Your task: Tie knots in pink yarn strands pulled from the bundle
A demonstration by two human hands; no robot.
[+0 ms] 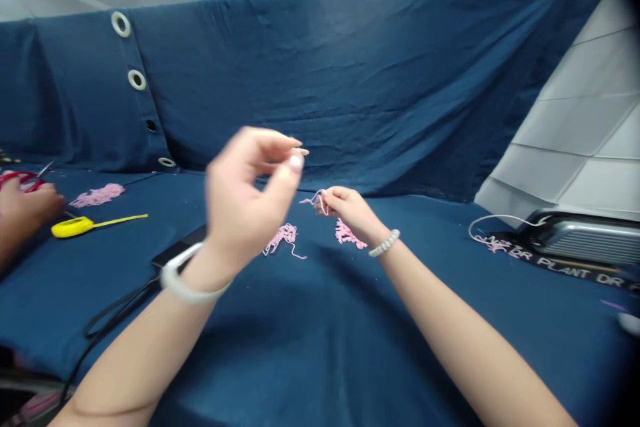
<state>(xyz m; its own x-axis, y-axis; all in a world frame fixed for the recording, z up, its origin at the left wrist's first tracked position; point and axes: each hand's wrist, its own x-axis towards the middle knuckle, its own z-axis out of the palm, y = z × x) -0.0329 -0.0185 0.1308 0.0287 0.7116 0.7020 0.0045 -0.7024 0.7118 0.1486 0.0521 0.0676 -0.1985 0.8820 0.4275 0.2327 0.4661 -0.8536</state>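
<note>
My left hand (245, 197) is raised above the blue-covered table (310, 320), thumb and fingertips pinched together; whatever they hold is too thin to make out. A white band circles that wrist. My right hand (347, 208) is lower and farther away, closed on a loop of pink yarn (315, 199). A beaded bracelet sits on the right wrist. Two small bundles of pink yarn lie on the cloth below the hands, one (283, 237) to the left and one (350, 235) partly hidden under my right hand.
Another person's hand (25, 210) rests at the far left by red scissors (20, 178). A yellow tape measure (80, 225) and more pink yarn (97, 195) lie nearby. A dark phone with black cable (180, 248) lies left of centre; a grey device (580, 237) sits right.
</note>
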